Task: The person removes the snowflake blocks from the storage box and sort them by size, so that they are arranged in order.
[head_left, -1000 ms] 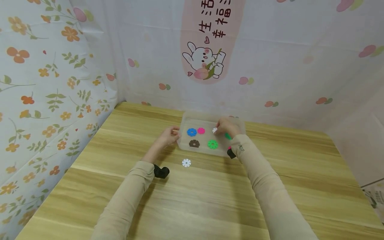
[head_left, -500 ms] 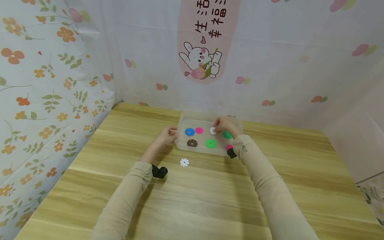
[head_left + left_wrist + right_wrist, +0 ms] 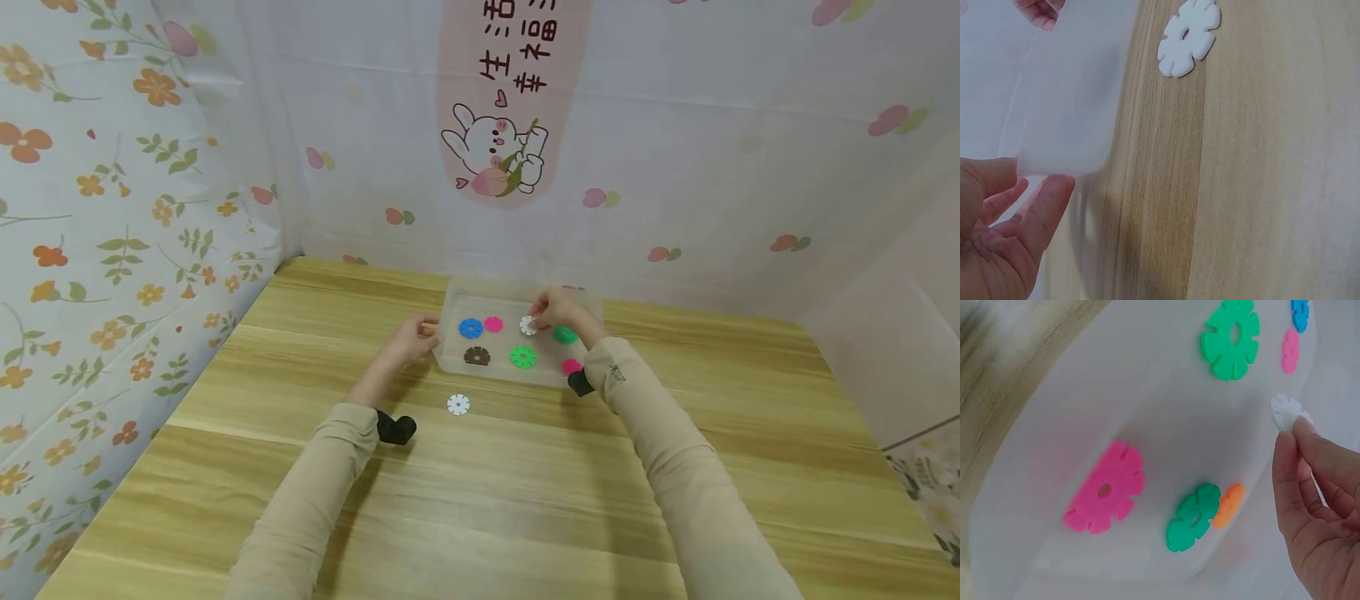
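Observation:
My right hand (image 3: 561, 308) is over the right half of a clear plastic box (image 3: 491, 372). Between thumb and forefinger it pinches a white notched snowflake disc (image 3: 1287, 411), held above the box floor. At the box's left end is my left hand (image 3: 411, 340), its thumb at the rim and fingertips against the outer wall. Discs lying in the box include a blue one (image 3: 471, 328), a small pink one (image 3: 493, 324), a brown one (image 3: 477, 356), a bright green one (image 3: 523, 357), a teal one (image 3: 1194, 519), a larger pink one (image 3: 1107, 489) and an orange one (image 3: 1230, 505).
Another white disc (image 3: 458, 405) lies on the wooden table (image 3: 480, 500) in front of the box. Behind the box hangs a printed cloth (image 3: 360, 167), close to the table's back edge. A second flowered cloth (image 3: 127, 250) hangs along the left side.
The right hand has shifted slightly, so the pinched white disc and the teal and larger pink discs show more fully. The left hand stays at the box end. The head view has shifted a little.

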